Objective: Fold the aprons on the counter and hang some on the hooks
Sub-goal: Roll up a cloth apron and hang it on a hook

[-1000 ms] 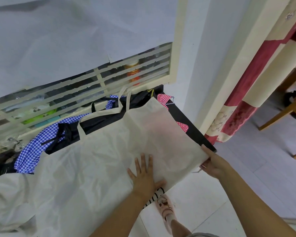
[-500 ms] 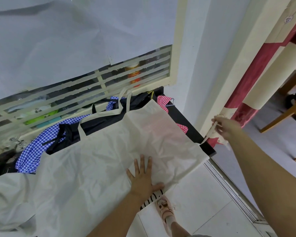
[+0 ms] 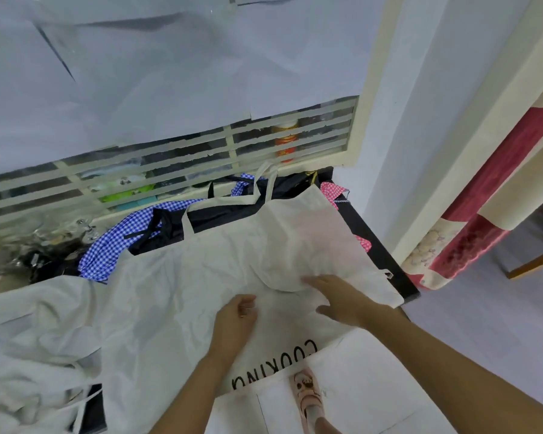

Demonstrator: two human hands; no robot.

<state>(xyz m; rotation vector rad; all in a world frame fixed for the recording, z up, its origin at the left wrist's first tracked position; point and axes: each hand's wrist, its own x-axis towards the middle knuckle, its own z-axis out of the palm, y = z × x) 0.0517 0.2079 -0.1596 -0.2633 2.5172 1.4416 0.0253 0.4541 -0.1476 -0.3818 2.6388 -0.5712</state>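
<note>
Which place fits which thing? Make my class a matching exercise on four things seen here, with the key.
1 cream apron
2 blue checked apron
3 pink checked apron
4 orange jar

A behind the window slats
B far right corner of the counter
C spread out, touched by the left hand and right hand
D at the back, left of the black apron

Pairs: 1-C, 2-D, 3-B, 4-A

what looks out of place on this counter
The cream apron lies creased, its printed lower part hanging off the counter's front edge. Behind it, a blue checked apron, a black apron and a pink checked apron sit bunched in an unfolded heap.
</note>
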